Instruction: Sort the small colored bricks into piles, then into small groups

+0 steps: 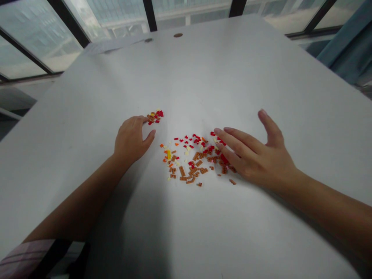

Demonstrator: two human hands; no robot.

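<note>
Brick scatter on table — right grip at its right edge, smaller cluster behind-left, left grip beside that

Bright, dark-framed windows stand beyond a white table, blue curtain at right.

Wide and white runs the desk, a brown spot and a grey spot near its far edge, dark-framed windows lined up beyond, and over at far right hangs a blue-grey curtain!
</note>
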